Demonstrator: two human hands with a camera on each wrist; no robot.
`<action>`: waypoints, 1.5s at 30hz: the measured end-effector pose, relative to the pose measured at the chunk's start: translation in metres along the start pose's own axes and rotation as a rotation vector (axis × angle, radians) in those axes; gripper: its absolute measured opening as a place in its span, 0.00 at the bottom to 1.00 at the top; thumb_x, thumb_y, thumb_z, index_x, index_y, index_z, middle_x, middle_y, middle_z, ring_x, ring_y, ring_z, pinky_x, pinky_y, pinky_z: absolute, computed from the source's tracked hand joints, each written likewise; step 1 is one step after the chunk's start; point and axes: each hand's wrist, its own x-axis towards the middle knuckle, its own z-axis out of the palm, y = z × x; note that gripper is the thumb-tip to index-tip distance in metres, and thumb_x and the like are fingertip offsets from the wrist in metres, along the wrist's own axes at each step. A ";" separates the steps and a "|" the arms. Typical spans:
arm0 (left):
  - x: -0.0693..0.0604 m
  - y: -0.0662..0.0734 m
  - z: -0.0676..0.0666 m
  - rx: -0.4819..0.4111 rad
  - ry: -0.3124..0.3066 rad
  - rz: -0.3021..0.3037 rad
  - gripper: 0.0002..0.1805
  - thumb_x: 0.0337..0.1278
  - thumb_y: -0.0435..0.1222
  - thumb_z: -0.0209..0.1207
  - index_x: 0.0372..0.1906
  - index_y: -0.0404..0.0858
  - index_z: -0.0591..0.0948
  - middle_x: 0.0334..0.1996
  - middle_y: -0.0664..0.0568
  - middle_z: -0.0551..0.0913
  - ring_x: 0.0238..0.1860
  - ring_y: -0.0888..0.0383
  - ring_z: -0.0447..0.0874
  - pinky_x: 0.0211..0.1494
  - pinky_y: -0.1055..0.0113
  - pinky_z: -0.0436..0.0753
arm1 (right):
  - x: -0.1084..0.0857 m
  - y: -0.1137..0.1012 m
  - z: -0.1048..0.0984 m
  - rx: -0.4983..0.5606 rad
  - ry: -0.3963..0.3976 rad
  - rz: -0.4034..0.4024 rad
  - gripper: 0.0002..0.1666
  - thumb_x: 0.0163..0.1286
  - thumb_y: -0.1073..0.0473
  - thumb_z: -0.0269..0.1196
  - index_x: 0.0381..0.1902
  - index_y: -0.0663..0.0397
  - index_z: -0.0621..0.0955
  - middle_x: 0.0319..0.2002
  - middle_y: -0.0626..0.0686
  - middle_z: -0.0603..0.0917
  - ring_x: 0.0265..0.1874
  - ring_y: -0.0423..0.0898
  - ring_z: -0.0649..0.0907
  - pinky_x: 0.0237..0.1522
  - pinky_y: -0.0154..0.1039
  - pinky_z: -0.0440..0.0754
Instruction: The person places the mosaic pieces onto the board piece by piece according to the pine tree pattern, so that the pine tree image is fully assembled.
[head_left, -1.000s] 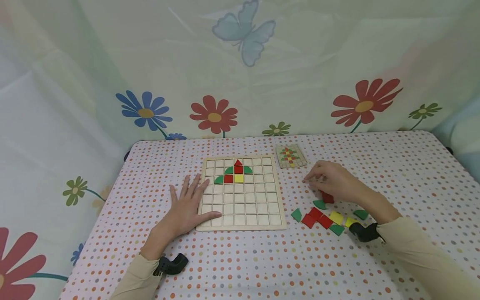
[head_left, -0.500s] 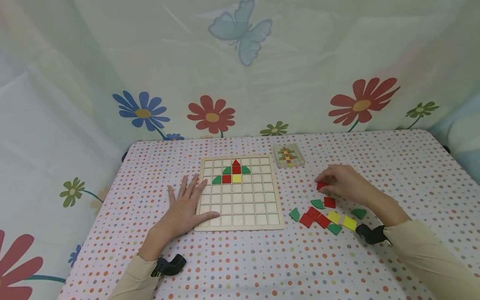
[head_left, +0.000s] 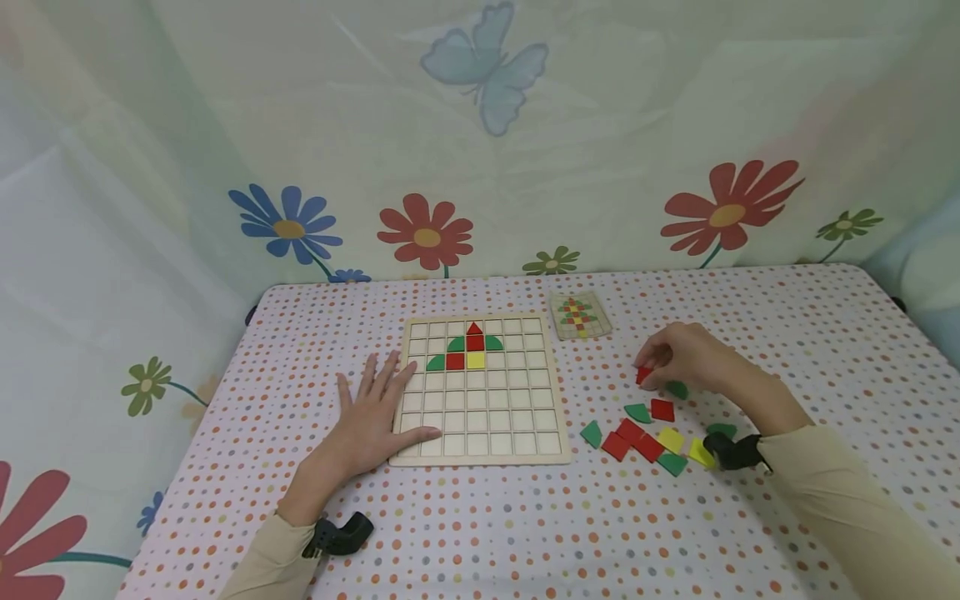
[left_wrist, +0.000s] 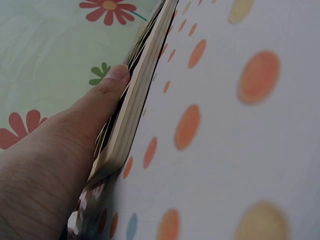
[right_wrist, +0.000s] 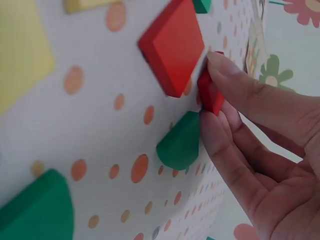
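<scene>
Between thumb and fingers, my right hand (head_left: 686, 358) pinches a red square tile (right_wrist: 212, 91) just over the table. Beside those fingers a green quarter-round tile (right_wrist: 181, 142) lies on the cloth, and another red square tile (head_left: 662, 409) lies nearer me. My left hand (head_left: 367, 425) is spread flat at the left edge of a wooden grid board (head_left: 510, 419), its thumb on the front left corner. Near the board's top sit a red triangle (head_left: 474, 329), two red squares, a yellow square (head_left: 476, 360) and several green quarter-rounds (head_left: 437, 363).
Several loose red, yellow and green tiles (head_left: 648, 447) lie right of the board, in front of my right hand. A pattern card (head_left: 580, 315) with a tree-like figure lies past the board's upper right corner. Behind the dotted tablecloth (head_left: 480, 533) hangs a flowered curtain (head_left: 585, 200).
My right hand has shifted slightly right and now pinches a red square tile. A green quarter-round tile has come into view beside it. The left hand has stayed on the board.
</scene>
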 end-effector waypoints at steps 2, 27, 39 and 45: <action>0.000 0.001 -0.001 -0.004 0.002 0.004 0.60 0.57 0.70 0.62 0.85 0.43 0.54 0.86 0.43 0.42 0.84 0.37 0.28 0.72 0.23 0.26 | 0.000 0.002 -0.001 0.003 -0.001 -0.030 0.12 0.57 0.69 0.79 0.37 0.64 0.87 0.31 0.50 0.86 0.31 0.47 0.81 0.38 0.43 0.82; 0.001 -0.003 -0.002 -0.011 -0.010 0.006 0.59 0.58 0.69 0.61 0.85 0.42 0.54 0.86 0.42 0.42 0.84 0.36 0.28 0.72 0.23 0.26 | 0.048 -0.089 0.026 0.005 0.168 -0.440 0.10 0.59 0.73 0.76 0.32 0.57 0.87 0.33 0.50 0.87 0.36 0.47 0.85 0.41 0.44 0.87; -0.001 -0.002 -0.001 -0.020 -0.005 0.006 0.60 0.58 0.70 0.61 0.86 0.43 0.53 0.86 0.42 0.42 0.84 0.36 0.28 0.72 0.23 0.26 | 0.075 -0.124 0.059 0.125 0.098 -0.477 0.06 0.66 0.73 0.72 0.39 0.62 0.90 0.40 0.55 0.90 0.40 0.50 0.87 0.45 0.44 0.88; -0.002 0.000 -0.001 -0.022 0.007 0.010 0.60 0.58 0.70 0.61 0.85 0.43 0.54 0.86 0.42 0.42 0.84 0.36 0.29 0.72 0.24 0.25 | 0.077 -0.128 0.065 0.138 0.093 -0.431 0.07 0.67 0.73 0.71 0.41 0.63 0.90 0.42 0.56 0.90 0.42 0.51 0.87 0.46 0.45 0.87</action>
